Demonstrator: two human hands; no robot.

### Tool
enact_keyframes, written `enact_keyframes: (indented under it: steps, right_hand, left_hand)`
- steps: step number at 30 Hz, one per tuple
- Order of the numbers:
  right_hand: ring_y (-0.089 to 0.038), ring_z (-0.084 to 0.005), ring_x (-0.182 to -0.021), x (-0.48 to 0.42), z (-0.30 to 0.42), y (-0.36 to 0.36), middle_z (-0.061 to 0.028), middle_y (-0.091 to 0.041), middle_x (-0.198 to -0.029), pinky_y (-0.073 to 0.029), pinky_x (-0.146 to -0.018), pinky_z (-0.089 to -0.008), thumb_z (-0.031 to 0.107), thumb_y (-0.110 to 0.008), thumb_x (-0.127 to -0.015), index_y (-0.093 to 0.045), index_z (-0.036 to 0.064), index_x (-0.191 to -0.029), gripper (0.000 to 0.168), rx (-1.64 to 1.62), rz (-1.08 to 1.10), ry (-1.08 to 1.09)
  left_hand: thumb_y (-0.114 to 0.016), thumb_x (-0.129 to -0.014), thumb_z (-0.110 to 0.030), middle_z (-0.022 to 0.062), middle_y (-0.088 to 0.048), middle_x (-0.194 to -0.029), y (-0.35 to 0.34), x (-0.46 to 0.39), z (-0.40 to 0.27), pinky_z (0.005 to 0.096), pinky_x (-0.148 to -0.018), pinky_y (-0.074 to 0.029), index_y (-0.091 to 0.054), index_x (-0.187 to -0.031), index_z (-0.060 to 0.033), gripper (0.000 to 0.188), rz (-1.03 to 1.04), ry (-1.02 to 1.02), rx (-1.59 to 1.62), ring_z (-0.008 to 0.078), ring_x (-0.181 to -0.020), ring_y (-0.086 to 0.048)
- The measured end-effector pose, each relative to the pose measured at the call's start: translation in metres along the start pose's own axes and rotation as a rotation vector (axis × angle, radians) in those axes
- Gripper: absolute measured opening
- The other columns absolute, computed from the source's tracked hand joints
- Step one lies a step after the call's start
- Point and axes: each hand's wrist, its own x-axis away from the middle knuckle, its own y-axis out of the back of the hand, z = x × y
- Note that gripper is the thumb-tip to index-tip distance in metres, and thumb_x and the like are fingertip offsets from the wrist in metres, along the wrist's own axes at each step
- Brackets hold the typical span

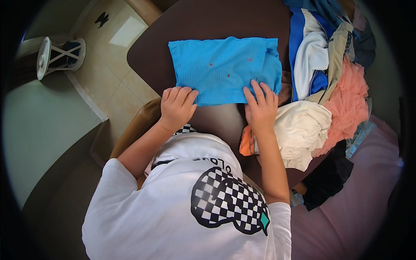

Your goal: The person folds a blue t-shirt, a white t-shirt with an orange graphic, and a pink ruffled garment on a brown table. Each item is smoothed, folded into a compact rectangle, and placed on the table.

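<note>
A folded blue cloth garment [224, 71] with a fine grid weave and several small reddish marks lies on the dark brown tabletop [208, 19]. It forms a rough rectangle, with loose layers bunched along its right side. My left hand [178, 105] has its fingers curled at the near left corner of the garment, gripping the edge. Spread apart, the fingers of my right hand [262, 105] rest on top of its near right corner; the thumb there is hidden.
To the right are heaped clothes: a blue and white garment [310, 55], khaki cloth [338, 55], coral ruffled fabric [347, 100] and a cream garment [300, 130]. Black cloth [328, 178] hangs beyond the near right edge. A white round stand [63, 58] stands left on the tiled floor [120, 74].
</note>
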Motion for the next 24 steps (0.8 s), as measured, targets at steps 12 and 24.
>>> enact_keyframes:
  steps: [12, 24]
  right_hand:
    - [-0.066, -0.0283, -0.087, 0.007, -0.017, 0.036, -0.0093, -0.069, -0.1, -0.052, -0.072, -0.0366, -0.011, -0.062, -0.069, -0.068, 0.004, -0.091, 0.028, -0.025, -0.324, -0.087]
    - [-0.056, -0.035, -0.106, -0.012, -0.046, 0.024, -0.0163, -0.06, -0.117, -0.043, -0.092, -0.0432, 0.021, -0.065, -0.086, -0.065, 0.003, -0.105, 0.026, -0.219, -0.202, -0.422]
  left_hand:
    - [-0.067, -0.065, -0.008, 0.0093, -0.056, -0.096, -0.038, -0.028, -0.028, 0.0377, -0.073, -0.045, -0.06, -0.104, -0.0059, 0.04, 0.058, -0.071, 0.231, 0.027, -0.084, -0.055]
    - [-0.062, -0.067, -0.007, 0.0, -0.049, -0.079, -0.045, -0.037, -0.028, 0.033, -0.066, -0.037, -0.07, -0.103, -0.0123, 0.037, 0.102, -0.229, 0.128, 0.0181, -0.071, -0.048]
